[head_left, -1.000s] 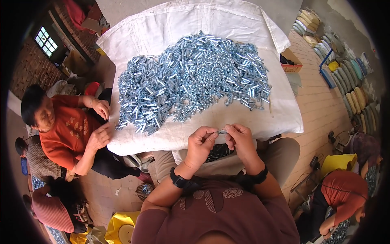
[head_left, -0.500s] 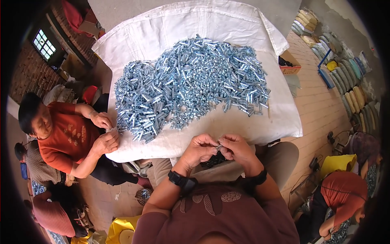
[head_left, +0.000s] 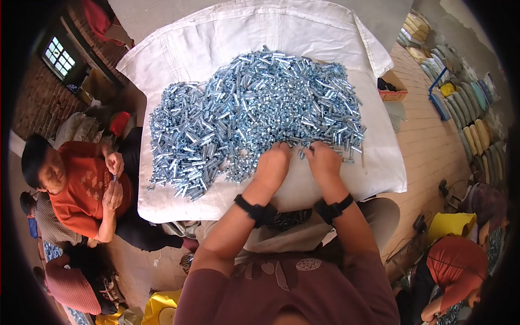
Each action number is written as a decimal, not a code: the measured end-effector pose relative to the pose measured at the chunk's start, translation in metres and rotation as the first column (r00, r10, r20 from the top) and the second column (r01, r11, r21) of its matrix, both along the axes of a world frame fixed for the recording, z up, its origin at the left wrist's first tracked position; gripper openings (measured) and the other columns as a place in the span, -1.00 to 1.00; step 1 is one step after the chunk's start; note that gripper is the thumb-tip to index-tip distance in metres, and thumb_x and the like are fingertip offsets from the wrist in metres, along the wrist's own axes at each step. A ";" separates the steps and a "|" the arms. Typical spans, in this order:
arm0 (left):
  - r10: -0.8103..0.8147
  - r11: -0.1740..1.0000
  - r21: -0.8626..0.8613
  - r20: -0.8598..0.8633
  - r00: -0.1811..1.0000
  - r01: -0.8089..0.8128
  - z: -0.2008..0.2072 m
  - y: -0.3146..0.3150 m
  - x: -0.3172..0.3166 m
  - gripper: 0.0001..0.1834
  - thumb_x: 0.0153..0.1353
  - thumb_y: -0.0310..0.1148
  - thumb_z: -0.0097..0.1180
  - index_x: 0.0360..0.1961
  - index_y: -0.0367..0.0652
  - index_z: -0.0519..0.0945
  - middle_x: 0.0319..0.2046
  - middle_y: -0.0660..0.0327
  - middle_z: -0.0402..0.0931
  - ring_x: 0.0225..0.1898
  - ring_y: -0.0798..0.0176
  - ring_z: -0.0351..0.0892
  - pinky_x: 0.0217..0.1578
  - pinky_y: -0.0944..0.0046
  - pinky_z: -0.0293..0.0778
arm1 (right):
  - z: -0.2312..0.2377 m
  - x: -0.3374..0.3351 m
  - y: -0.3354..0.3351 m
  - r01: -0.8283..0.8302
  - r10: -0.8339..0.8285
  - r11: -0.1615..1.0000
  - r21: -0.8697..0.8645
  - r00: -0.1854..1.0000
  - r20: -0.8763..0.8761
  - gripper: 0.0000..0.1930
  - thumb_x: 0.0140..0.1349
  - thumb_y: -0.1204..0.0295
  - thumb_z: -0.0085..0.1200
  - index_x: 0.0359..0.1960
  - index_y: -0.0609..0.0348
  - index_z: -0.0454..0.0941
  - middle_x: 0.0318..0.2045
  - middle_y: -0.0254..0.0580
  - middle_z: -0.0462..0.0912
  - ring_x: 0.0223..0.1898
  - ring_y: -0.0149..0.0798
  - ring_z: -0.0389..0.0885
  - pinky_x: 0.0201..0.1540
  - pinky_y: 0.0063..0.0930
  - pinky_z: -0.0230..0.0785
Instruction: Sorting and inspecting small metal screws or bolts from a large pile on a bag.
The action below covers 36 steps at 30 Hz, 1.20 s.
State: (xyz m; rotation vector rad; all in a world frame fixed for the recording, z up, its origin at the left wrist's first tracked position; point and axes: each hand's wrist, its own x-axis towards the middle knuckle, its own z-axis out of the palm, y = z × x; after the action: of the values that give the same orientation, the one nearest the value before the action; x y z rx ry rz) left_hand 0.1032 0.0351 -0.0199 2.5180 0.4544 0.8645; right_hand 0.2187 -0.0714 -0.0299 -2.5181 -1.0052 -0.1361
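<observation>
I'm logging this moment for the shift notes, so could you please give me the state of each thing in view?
Left hand: palm down, fingers in the pile's near edge.
Right hand: palm down, fingers in the pile.
Metal parts: loose, heaped.
White cloth: spread flat under the heap.
Cardboard box: open.

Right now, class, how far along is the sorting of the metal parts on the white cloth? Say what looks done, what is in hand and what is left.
Done: nothing to see; no sorted batch shows on the cloth. In hand: the left hand and right hand are both reaching into the near edge of the pile. Whether they grip a part cannot be told. Left: almost everything, as the pile covers much of the cloth.
</observation>
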 end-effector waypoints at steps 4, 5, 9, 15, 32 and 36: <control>0.127 0.990 0.099 -0.308 0.943 -0.101 -0.013 0.005 0.019 -0.95 0.01 -0.50 0.02 -0.46 -0.24 0.45 -0.41 -0.01 0.50 -0.45 -0.06 0.56 -0.43 0.10 0.49 | -0.008 -0.003 0.003 0.020 -0.015 0.991 0.132 0.999 -0.037 -0.75 0.03 0.21 0.15 -0.35 0.10 0.56 -0.37 -0.14 0.59 -0.36 -0.06 0.58 -0.33 -0.24 0.40; 0.152 0.987 0.100 -0.310 0.938 -0.127 -0.014 0.004 0.019 -0.94 0.03 -0.46 0.00 -0.46 -0.22 0.46 -0.41 -0.01 0.51 -0.44 -0.05 0.55 -0.41 0.08 0.48 | -0.005 -0.004 0.001 0.010 0.005 0.985 0.173 0.996 -0.085 -0.76 0.02 0.23 0.16 -0.35 0.10 0.56 -0.37 -0.15 0.59 -0.35 -0.06 0.58 -0.32 -0.24 0.40; 0.121 0.992 0.053 -0.132 0.984 -0.115 -0.014 0.002 0.005 -0.92 0.01 -0.48 0.07 -0.44 -0.23 0.46 -0.49 0.03 0.50 -0.50 0.07 0.56 -0.45 0.17 0.47 | -0.004 -0.006 -0.008 -0.049 0.088 0.957 0.287 0.988 -0.126 -0.80 0.03 0.30 0.17 -0.37 0.12 0.55 -0.35 -0.14 0.58 -0.35 -0.09 0.58 -0.33 -0.27 0.41; -0.020 0.001 -0.991 0.135 0.991 0.135 0.020 -0.018 -0.050 -0.88 0.09 -0.50 0.17 -0.38 -0.15 0.46 -0.62 0.37 0.39 -0.73 0.58 0.20 -0.79 0.54 0.02 | 0.015 -0.044 -0.048 0.060 0.478 0.800 0.596 0.537 -0.695 -0.80 0.19 0.41 0.05 -0.18 0.18 0.58 -0.48 -0.35 0.55 -0.50 -0.45 0.52 -0.46 -0.61 0.37; 0.009 -0.086 -0.935 0.346 0.938 0.345 0.032 -0.062 -0.111 -0.91 0.17 -0.54 0.06 -0.28 -0.22 0.47 -0.50 0.23 0.47 -0.69 0.55 0.23 -0.76 0.56 0.08 | 0.043 -0.099 -0.080 0.226 0.579 0.749 0.622 0.232 -0.782 -0.80 0.25 0.37 0.01 -0.30 0.29 0.51 -0.59 -0.31 0.52 -0.65 -0.55 0.42 -0.63 -0.70 0.26; -0.016 0.011 -0.930 0.366 0.930 0.366 0.030 -0.067 -0.110 -0.91 0.17 -0.55 0.06 -0.28 -0.23 0.46 -0.51 0.24 0.47 -0.69 0.54 0.25 -0.76 0.56 0.09 | 0.046 -0.100 -0.081 0.240 0.570 0.752 0.614 0.230 -0.789 -0.80 0.24 0.35 0.02 -0.34 0.27 0.52 -0.61 -0.33 0.51 -0.68 -0.55 0.41 -0.67 -0.70 0.22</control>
State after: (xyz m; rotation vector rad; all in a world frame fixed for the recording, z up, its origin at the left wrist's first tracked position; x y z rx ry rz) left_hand -0.0071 -0.0316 0.0106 0.9883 0.3764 0.4030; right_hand 0.1190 -0.1526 0.0156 -1.2611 -0.4876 0.9482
